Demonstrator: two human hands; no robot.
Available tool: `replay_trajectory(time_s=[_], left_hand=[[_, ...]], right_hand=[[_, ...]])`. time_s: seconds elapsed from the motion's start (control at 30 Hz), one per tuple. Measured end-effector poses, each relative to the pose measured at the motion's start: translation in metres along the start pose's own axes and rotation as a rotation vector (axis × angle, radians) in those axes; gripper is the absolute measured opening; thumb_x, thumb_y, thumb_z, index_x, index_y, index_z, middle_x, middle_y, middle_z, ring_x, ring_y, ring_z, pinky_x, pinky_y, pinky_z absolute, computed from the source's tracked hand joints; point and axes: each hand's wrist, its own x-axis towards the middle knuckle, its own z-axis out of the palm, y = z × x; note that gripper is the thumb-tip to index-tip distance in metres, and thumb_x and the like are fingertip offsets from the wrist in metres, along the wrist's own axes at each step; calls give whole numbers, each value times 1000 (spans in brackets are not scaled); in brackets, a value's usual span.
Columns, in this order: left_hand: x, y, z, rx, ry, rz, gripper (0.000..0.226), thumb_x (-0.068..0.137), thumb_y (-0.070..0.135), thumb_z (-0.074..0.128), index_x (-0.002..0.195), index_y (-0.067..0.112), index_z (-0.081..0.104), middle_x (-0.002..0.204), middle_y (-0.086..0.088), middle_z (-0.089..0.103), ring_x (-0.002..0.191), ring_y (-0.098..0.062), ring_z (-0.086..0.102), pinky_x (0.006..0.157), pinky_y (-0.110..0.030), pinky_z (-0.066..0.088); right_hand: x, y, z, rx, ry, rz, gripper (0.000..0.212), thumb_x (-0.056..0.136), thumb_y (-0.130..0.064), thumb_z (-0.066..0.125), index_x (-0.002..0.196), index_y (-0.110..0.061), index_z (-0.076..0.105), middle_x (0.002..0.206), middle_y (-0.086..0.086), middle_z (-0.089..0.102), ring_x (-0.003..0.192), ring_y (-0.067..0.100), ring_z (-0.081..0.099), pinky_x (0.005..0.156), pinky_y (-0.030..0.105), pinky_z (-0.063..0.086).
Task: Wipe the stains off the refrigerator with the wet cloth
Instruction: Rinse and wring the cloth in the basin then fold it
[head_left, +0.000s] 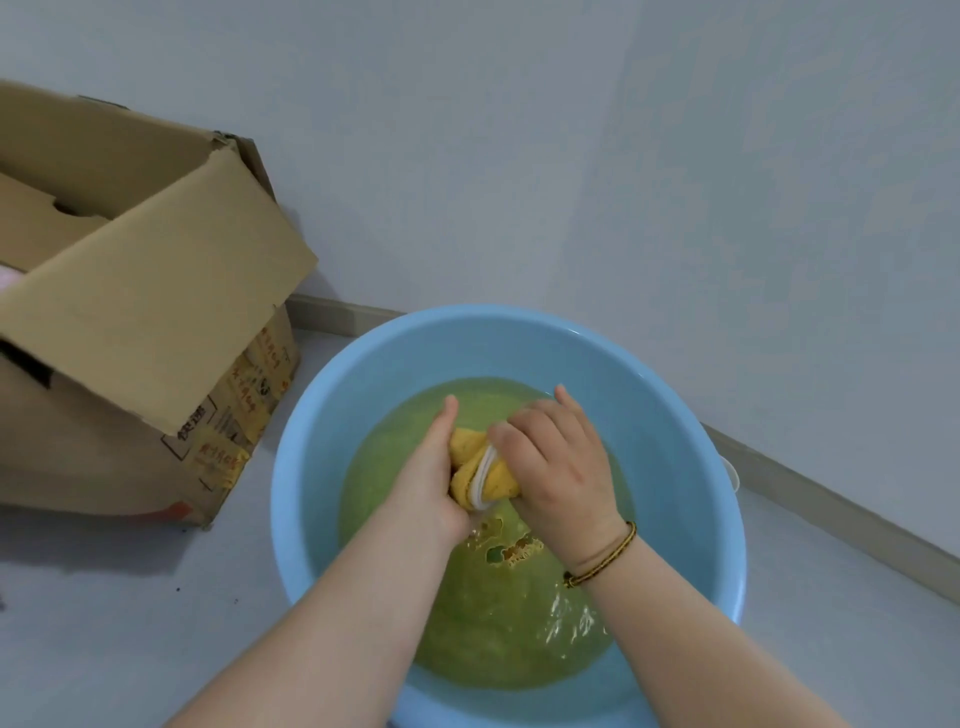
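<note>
A yellow cloth (480, 470) with a white edge is bunched up and twisted between both hands, just above the water. My left hand (428, 478) grips its left side and my right hand (553, 460) grips its right side, fingers curled over it. Both hands are over the middle of a light blue basin (322, 431) that holds yellowish-green water. A braided band circles my right wrist. The refrigerator is not in view.
An open cardboard box (150, 322) stands on the floor to the left of the basin, one flap hanging toward it. A pale wall with a grey skirting board (810, 478) runs behind and to the right. Grey floor lies at the lower left.
</note>
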Motion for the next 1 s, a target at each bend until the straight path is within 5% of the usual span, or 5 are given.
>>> replay_trajectory(time_s=[0.13,0.27,0.4,0.5,1.0], left_hand=[[5,8,11,-78,10,339,7,90,19,52,86,15,55,80,-1,62,69,-13,60,61,-29,51],[6,23,19,115,93,641,12,88,13,56,77,18,56,46,9,61,41,-1,56,43,-13,46],[11,27,13,318,187,672,43,88,40,52,54,14,45,28,5,37,33,-11,39,41,-19,34],[13,24,12,292,120,598,52,92,40,44,49,14,33,27,4,29,30,-12,33,38,-18,29],[30,16,11,208,-79,449,64,93,31,40,30,20,34,29,4,28,29,-11,33,40,-19,30]], right_hand=[[1,-23,6,201,-53,458,22,69,-5,49,87,-18,45,78,6,57,72,13,42,63,23,40],[15,-49,6,620,-531,1293,26,83,-4,49,77,-27,39,76,0,55,76,25,59,66,34,50],[21,-42,3,847,-808,1157,25,83,-10,60,64,-19,47,54,-8,54,49,5,47,48,17,38],[14,-38,-1,1034,-915,1308,37,80,-3,61,53,-17,40,31,-9,38,27,3,31,32,14,24],[-4,-24,1,1406,-941,1587,33,83,5,44,57,-12,34,34,-5,36,26,5,28,33,8,16]])
